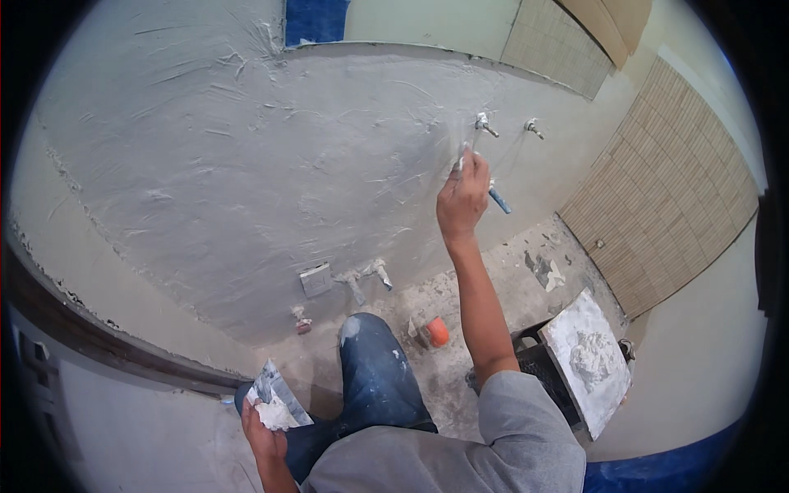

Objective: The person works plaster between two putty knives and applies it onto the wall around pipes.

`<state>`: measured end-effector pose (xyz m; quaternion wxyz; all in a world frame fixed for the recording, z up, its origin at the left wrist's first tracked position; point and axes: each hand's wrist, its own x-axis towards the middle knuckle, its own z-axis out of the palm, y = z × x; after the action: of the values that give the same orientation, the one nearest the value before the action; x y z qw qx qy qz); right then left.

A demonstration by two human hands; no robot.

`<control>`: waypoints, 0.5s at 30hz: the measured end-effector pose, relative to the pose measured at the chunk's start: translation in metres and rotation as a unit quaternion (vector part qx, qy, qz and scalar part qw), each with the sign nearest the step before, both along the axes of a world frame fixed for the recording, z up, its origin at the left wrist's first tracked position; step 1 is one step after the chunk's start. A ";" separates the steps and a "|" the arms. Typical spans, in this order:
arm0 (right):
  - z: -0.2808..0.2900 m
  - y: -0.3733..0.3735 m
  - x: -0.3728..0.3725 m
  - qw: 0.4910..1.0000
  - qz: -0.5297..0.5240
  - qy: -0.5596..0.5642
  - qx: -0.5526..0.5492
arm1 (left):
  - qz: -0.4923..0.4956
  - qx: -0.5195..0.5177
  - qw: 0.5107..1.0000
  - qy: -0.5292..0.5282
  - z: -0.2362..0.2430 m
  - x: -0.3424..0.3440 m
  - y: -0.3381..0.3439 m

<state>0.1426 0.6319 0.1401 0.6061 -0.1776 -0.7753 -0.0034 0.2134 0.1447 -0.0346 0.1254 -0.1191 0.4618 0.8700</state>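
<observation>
My right hand (464, 201) reaches up to the grey-white plastered wall (329, 164), its fingers closed on a small putty knife (459, 165) whose pale blade is partly blurred. A blue rod-like piece (500, 200) shows just right of the wrist; I cannot tell whether it is the knife's handle or a pipe plug in the wall. Low at the left, my left hand (263, 431) grips a wide metal scraper (269, 381) bearing a lump of white putty (277, 415). Above my right hand, two pipe fittings (485, 125) (534, 129) stick out of the wall.
At the right, a white board with putty (593, 361) rests on a black crate (542, 361). An orange cup-like object (436, 331) lies on the dusty floor. A switch box (315, 280) and putty-smeared pipe ends (380, 275) sit low on the wall. Tiles (657, 189) cover the right wall.
</observation>
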 end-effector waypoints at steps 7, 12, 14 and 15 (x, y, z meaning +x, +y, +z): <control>0.019 0.026 -0.026 0.996 -0.071 0.051 -0.007 | 0.001 0.011 1.000 -0.008 -0.009 0.003 -0.009; 0.024 0.004 -0.045 0.993 -0.094 0.071 -0.029 | 0.028 -0.006 0.999 -0.026 -0.022 0.005 -0.021; 0.020 -0.018 -0.051 0.995 -0.092 0.047 0.003 | 0.023 -0.012 0.999 -0.034 -0.021 0.004 -0.019; 0.013 -0.034 -0.055 0.995 -0.093 0.045 0.002 | 0.020 -0.018 0.999 -0.040 -0.019 0.003 -0.018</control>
<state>0.0879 0.5975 0.1536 0.6381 -0.2476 -0.7271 -0.0531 0.2169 0.1268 -0.0534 0.1239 -0.1653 0.4691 0.8586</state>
